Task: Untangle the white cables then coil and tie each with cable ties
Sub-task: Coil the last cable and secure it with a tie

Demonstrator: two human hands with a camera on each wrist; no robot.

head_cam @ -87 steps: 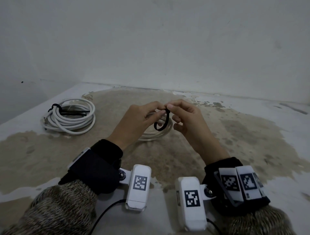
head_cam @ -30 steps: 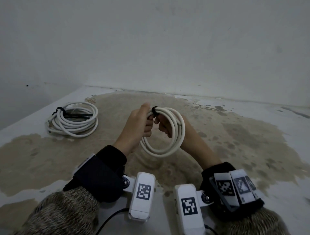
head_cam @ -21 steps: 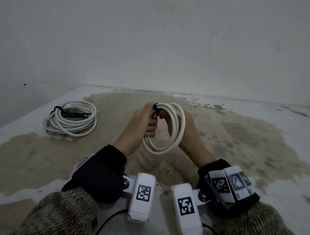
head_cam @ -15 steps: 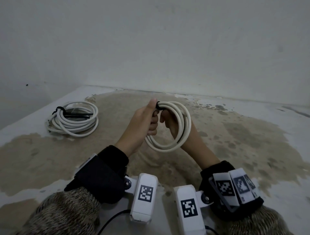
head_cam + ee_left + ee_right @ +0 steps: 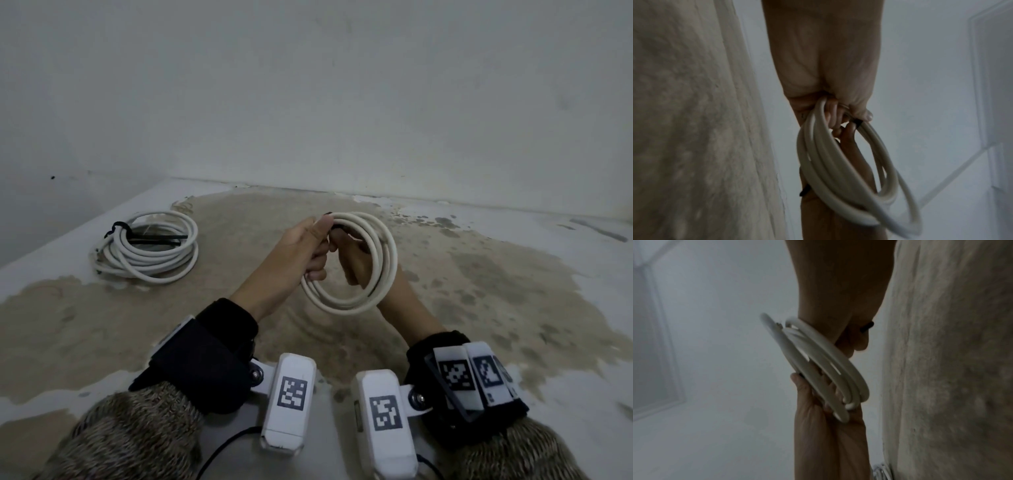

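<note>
coil [image 5: 356, 270] now lower, both hands [image 5: 305, 250] clasping

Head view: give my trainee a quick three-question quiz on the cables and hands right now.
1. True or false: the tied coil on the table is being touched by a hand.
2. Which hands hold the raised coil? A) left only B) right only C) both
3. Fill in: the black cable tie on the raised coil sits by the left hand's ____.

Key: 1 false; 2 C, as the right hand reaches through the loop; 3 thumb.
</note>
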